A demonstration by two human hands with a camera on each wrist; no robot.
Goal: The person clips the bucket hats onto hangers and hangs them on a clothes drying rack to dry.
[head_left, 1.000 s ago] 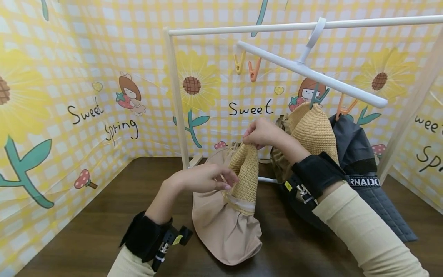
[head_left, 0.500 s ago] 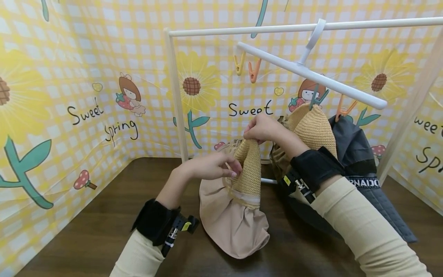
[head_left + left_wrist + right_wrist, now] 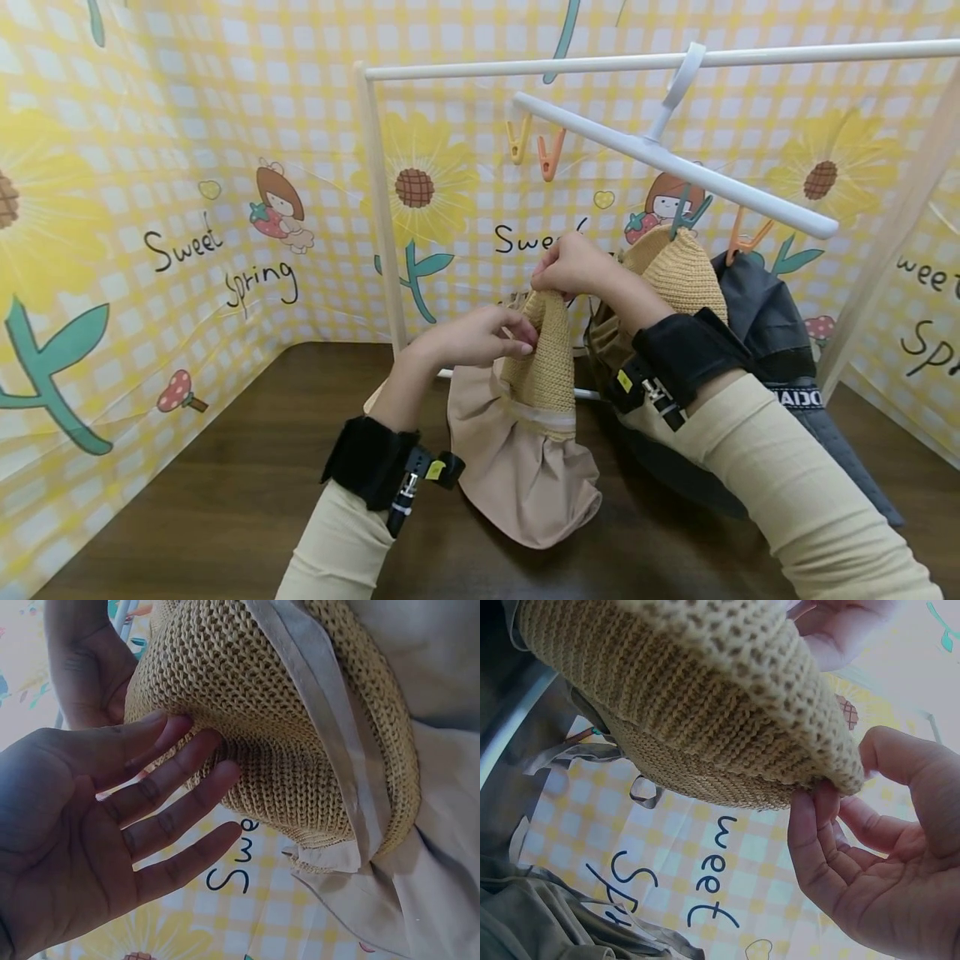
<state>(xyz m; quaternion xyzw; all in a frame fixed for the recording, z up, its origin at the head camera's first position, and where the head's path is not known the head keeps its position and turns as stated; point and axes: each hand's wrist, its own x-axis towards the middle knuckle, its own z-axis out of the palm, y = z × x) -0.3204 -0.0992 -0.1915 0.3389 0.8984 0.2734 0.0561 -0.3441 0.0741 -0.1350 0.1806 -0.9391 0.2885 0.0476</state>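
Observation:
A sun hat point(image 3: 551, 367) with a woven straw crown and a gathered beige fabric brim hangs from my right hand point(image 3: 573, 271). Thumb and fingers of that hand pinch the top edge of the crown, which the right wrist view shows closely. My left hand point(image 3: 480, 337) is at the crown's left side. In the left wrist view its fingers point(image 3: 184, 799) are spread and loosely bent, holding nothing; whether the tips touch the weave, I cannot tell. The hat's brim droops over the tabletop.
A white hanger point(image 3: 675, 158) tilts on the rack's rail point(image 3: 525, 65). Yellow point(image 3: 517, 140) and orange clips point(image 3: 551, 154) hang at its left. A green clip point(image 3: 684, 212) holds another straw hat point(image 3: 686, 267); an orange clip point(image 3: 742, 237) holds a dark grey hat point(image 3: 768, 312).
The pinched hat has risen a little and shifted right. My left hand has moved up and right along with it. The hanger and the clipped hats look much the same.

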